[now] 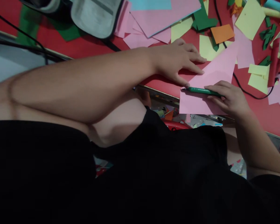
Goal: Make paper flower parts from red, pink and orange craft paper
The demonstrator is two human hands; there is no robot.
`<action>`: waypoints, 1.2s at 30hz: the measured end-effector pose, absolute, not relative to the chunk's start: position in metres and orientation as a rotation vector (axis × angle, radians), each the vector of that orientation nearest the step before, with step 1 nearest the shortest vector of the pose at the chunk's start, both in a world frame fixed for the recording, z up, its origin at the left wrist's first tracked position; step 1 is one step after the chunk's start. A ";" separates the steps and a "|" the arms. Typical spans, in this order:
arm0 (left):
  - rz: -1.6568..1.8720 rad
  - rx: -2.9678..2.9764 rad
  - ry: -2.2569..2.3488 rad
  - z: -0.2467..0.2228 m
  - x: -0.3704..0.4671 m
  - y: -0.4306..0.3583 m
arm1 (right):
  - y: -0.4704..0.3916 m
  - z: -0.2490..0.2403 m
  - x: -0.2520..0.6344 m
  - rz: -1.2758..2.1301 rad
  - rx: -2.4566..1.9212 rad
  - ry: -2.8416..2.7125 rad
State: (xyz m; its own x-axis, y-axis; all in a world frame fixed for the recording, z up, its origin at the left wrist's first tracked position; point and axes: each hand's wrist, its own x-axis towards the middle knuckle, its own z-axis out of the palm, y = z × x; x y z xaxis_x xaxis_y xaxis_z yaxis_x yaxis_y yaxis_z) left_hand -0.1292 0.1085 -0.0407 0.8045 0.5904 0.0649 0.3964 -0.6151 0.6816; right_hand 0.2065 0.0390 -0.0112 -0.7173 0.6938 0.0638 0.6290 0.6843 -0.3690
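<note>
A pink sheet of paper (214, 74) lies at the front edge of the red table, its near corner sticking out past the edge. My left hand (177, 62) rests open with fingers spread, fingertips on or beside the sheet's left side. My right hand (231, 96) is closed around one end of a slim green tool (204, 91), which lies across the pink sheet. The tool's dark tip points left, close to my left thumb. Whether it is a pen or a craft knife, I cannot tell.
Larger pink sheets (161, 18), an orange piece (222, 33), yellow paper (250, 20) and green cutouts (268, 36) cover the red table (259, 109). A black cable (240, 85) crosses it. A grey tray-like object (95, 17) sits at upper left. Scraps (169, 115) lie below.
</note>
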 end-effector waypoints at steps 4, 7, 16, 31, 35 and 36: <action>0.355 2.111 0.793 -0.051 -0.130 0.115 | 0.036 -0.011 0.207 0.411 -1.100 -2.699; 0.372 1.882 0.932 -0.055 -0.129 0.118 | 0.036 -0.011 0.209 0.440 -1.096 -2.712; 0.302 2.047 0.838 -0.033 -0.124 0.106 | 0.042 -0.003 0.217 0.573 -1.085 -2.675; 0.325 2.201 0.798 -0.042 -0.130 0.109 | 0.050 0.004 0.248 0.681 -1.090 -2.664; 0.323 2.267 0.780 -0.046 -0.133 0.110 | 0.051 0.006 0.256 0.687 -1.065 -2.643; 0.304 2.322 0.774 -0.046 -0.133 0.111 | 0.051 0.006 0.258 0.686 -1.065 -2.642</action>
